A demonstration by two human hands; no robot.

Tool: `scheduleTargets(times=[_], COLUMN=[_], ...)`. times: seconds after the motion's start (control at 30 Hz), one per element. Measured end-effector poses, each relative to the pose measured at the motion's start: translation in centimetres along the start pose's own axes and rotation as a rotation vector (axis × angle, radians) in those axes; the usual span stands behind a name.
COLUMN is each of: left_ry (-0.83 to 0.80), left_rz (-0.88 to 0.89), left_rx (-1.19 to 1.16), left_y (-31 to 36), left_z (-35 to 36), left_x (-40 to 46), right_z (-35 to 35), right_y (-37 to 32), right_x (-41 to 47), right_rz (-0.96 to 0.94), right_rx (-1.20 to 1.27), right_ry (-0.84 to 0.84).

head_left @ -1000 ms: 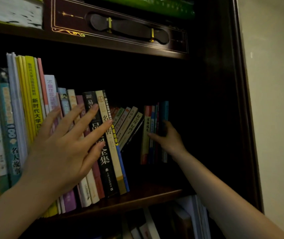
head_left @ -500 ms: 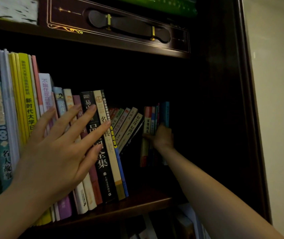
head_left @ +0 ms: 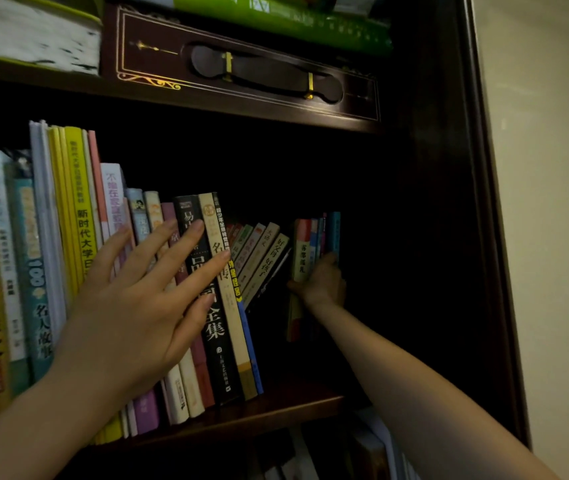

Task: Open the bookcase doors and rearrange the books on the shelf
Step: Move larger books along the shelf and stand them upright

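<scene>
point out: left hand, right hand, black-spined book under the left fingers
left hand [head_left: 137,306], head view, back of the hand, fingers flat on the spines.
right hand [head_left: 323,282], head view, knuckles, fingers curled round the small upright books.
black-spined book [head_left: 219,351], head view, lower spine below the fingers.

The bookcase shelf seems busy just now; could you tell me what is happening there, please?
A person is sorting books on the dark wooden shelf. The left hand lies flat with straight fingers against the spines of the upright row. The right hand reaches deeper in and has its grip on a small cluster of books standing apart at the right. Between them, a few thin books lean leftward against the row.
</scene>
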State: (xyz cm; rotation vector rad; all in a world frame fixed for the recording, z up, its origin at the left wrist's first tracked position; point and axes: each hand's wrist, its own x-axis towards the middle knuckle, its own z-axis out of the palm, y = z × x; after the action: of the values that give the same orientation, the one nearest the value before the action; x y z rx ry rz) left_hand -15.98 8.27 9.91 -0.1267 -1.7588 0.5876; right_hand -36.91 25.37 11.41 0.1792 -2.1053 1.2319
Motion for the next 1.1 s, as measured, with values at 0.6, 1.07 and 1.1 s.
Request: scheduleTargets(times=[0.6,1.07,1.1], left_ry=[-0.036,0.007,0.008], left_rz=[-0.001,-0.003,-0.011], left_rx=[-0.022,-0.074,-0.090], left_y=[0.0,0.0,0.0], left_z=[-0.4,-0.3,-0.4], left_x=[0.0,-0.2,-0.2], right_z=[-6.3,-9.2,-9.0], right_y=[2.0,-1.8,-2.3], right_x=[-6.6,-13.8,-13.9], right_rz=[-0.154,-0.498,-0.544], right_rx=[0.233,0.141,0.106], right_ry=[-0.009,0.034,0.024])
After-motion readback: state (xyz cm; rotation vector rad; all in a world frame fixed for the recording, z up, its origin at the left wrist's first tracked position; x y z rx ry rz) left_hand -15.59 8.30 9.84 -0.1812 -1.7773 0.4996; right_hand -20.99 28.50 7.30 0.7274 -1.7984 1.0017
